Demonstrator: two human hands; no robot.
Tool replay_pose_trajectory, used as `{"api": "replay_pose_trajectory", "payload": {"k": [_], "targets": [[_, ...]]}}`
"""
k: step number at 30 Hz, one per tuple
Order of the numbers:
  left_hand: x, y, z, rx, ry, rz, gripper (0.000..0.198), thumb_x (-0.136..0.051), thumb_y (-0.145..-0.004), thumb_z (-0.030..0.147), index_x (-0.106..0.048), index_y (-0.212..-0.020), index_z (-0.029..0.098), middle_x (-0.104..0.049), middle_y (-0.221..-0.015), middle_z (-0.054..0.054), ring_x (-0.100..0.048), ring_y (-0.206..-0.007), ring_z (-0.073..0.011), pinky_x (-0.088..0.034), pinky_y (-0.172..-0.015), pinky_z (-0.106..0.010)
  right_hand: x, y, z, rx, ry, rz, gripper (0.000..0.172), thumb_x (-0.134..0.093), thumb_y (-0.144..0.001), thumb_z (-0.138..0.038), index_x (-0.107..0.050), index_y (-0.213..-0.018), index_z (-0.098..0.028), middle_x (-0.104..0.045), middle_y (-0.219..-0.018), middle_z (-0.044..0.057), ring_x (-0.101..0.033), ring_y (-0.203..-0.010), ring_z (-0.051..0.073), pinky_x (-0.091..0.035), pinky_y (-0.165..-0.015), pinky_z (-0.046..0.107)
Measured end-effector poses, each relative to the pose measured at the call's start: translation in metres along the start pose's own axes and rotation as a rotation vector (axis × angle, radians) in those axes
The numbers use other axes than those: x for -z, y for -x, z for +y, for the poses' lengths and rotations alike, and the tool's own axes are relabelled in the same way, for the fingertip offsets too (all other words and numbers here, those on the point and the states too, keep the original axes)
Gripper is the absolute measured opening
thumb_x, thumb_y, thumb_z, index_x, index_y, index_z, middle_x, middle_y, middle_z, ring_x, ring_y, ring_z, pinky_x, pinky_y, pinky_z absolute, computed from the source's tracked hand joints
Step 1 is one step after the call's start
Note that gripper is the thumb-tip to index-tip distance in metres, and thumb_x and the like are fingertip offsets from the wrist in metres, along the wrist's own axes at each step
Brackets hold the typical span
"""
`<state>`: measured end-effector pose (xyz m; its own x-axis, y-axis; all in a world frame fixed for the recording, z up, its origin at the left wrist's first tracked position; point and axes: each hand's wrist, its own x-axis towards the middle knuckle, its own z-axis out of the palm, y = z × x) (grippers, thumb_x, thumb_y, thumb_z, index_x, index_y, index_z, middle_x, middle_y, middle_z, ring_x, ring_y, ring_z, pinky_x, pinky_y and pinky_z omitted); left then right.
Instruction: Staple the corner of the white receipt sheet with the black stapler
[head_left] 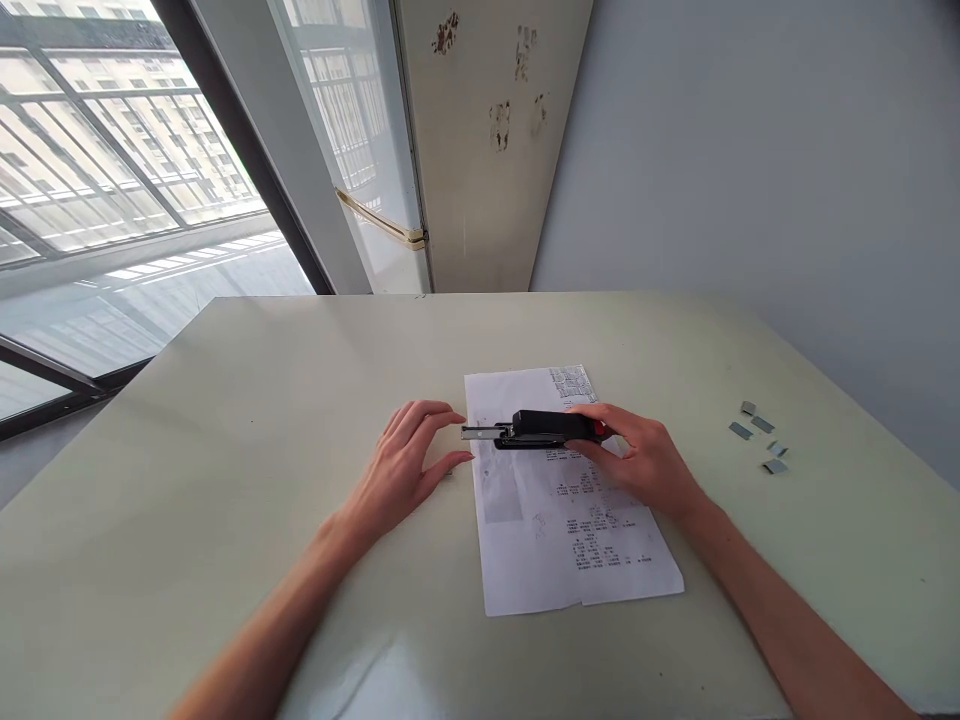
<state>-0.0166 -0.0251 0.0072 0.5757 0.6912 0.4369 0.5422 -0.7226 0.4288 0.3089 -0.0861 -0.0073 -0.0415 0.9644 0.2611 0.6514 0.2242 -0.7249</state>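
Observation:
A black stapler (551, 426) lies crosswise over the printed sheets, with its metal staple tray (484, 433) sticking out to the left. My right hand (637, 450) grips the stapler's right end between thumb and fingers, beside a red part. My left hand (409, 455) is at the tray's left tip, thumb and index finger apart above and below it; nothing shows between them. Under the stapler, the white paper sheets (517, 575) carry printed text and a dark pattern at the top right corner.
Several small grey staple strips (740, 431) lie scattered on the right of the pale table (300, 370). Beyond the table stand a white fridge with a gold handle (382, 220) and a plain wall (750, 150). A window (112, 150) is at the left.

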Motion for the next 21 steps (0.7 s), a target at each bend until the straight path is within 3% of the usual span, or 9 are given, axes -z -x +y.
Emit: {"api": "replay_pose_trajectory", "payload": {"k": [5,9,17,21], "targets": [[0.015,0.003,-0.019,0.029,0.031,-0.214,0.037,-0.067,-0.097,0.058,-0.064,-0.112,0.025,-0.067,-0.116,-0.008,-0.064,-0.106,-0.0265,-0.053,-0.097,-0.042,-0.001,-0.003,0.011,-0.138,-0.083,0.067,0.042,-0.071,-0.092,-0.056,-0.076,-0.122,-0.027,-0.076,-0.104,0.007,-0.070,-0.082,0.024,-0.060,-0.056,0.034],[0.021,0.008,-0.033,0.023,0.040,-0.286,0.037,-0.070,-0.094,0.059,-0.069,-0.111,0.026,-0.068,-0.116,-0.007,-0.064,-0.107,-0.0260,-0.052,-0.097,-0.041,-0.004,-0.007,0.011,-0.238,-0.182,0.068,0.045,-0.073,-0.091,-0.058,-0.076,-0.121,-0.025,-0.076,-0.105,0.006,-0.071,-0.082,0.023,-0.064,-0.071,0.038],[0.016,0.011,-0.028,0.031,0.098,-0.292,0.021,-0.060,-0.103,0.044,-0.073,-0.101,0.027,-0.068,-0.114,-0.006,-0.064,-0.105,-0.0235,-0.052,-0.099,-0.038,-0.009,-0.007,0.012,-0.325,-0.309,0.072,0.051,-0.077,-0.087,-0.060,-0.075,-0.124,-0.025,-0.076,-0.103,0.006,-0.064,-0.066,0.018,-0.059,-0.059,0.034],[0.018,0.011,-0.029,0.051,0.129,-0.248,0.021,-0.058,-0.105,0.043,-0.071,-0.103,0.026,-0.069,-0.114,-0.006,-0.066,-0.106,-0.0232,-0.052,-0.099,-0.038,-0.018,-0.003,0.006,-0.316,-0.336,0.078,0.049,-0.076,-0.086,-0.061,-0.075,-0.120,-0.026,-0.070,-0.088,0.003,-0.061,-0.061,0.018,-0.057,-0.055,0.033]]}}
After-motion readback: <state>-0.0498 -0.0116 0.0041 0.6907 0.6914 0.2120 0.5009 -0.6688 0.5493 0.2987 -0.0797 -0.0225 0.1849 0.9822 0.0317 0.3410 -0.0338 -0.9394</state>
